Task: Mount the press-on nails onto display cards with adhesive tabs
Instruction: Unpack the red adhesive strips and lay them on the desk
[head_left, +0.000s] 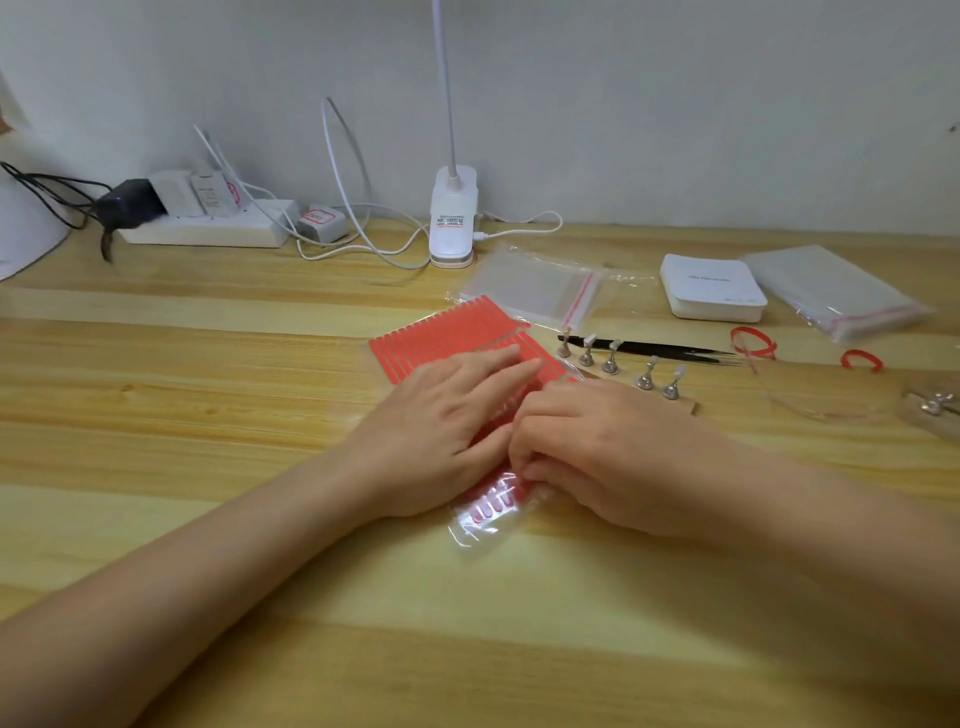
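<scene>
Hands together over red adhesive sheets (457, 338): left hand (441, 415) flat pressing, right hand (587, 447) pinching slippery, flimsy film by its edge.

left hand (441, 415): flat, fingers straight, pressing red adhesive-tab sheets (447, 338) on tabletop (208, 415) | right hand (587, 441): fingers curled, pinching clear sleeve of tabs (491, 512) just beside left hand | five metal nail stands (613, 364) right of sheets, black tweezers (660, 347) behind | zip bags (535, 286), white box (711, 286), lamp base (453, 218) near wall
</scene>
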